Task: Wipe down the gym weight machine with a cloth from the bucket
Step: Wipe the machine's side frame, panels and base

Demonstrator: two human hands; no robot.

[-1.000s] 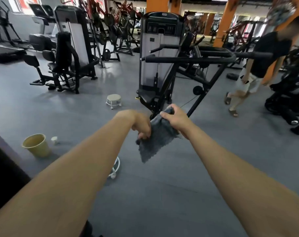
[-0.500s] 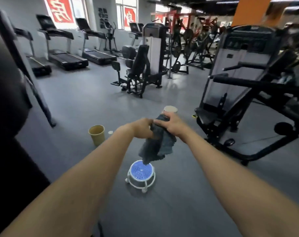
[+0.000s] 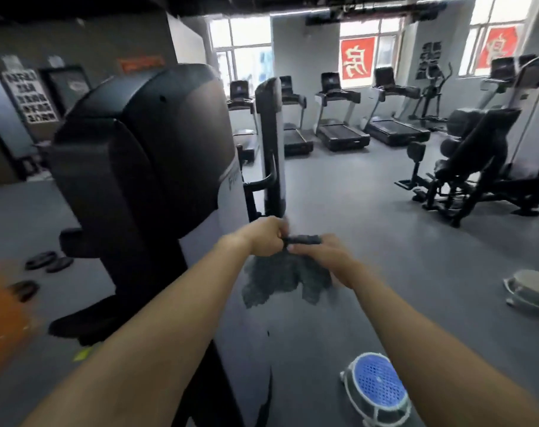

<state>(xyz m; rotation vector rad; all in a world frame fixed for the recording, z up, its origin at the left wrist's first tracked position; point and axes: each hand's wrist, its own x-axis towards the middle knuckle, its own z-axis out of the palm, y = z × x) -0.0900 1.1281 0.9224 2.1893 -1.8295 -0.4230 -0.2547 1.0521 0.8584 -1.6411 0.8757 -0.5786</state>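
Both of my hands hold a dark grey cloth (image 3: 286,277) out in front of me. My left hand (image 3: 263,237) grips its top edge on the left, and my right hand (image 3: 319,254) pinches the same edge on the right. That edge is stretched into a tight roll between them, and the rest of the cloth hangs down loose. A tall black and white weight machine (image 3: 145,155) stands just left of my hands, with a black handle (image 3: 263,180) on its upright. No bucket is in view.
A small blue-topped stool (image 3: 376,388) stands on the grey floor at the lower right, a grey-topped one (image 3: 531,289) at the right edge. Treadmills (image 3: 339,131) line the far wall under the windows. A black seated machine (image 3: 477,167) stands right. Sandals (image 3: 46,261) lie left.
My view has swung left: the yellow bucket and the right-hand machine left the frame, and the tall machine now stands close on my left. My hands have drawn the cloth's top edge taut.
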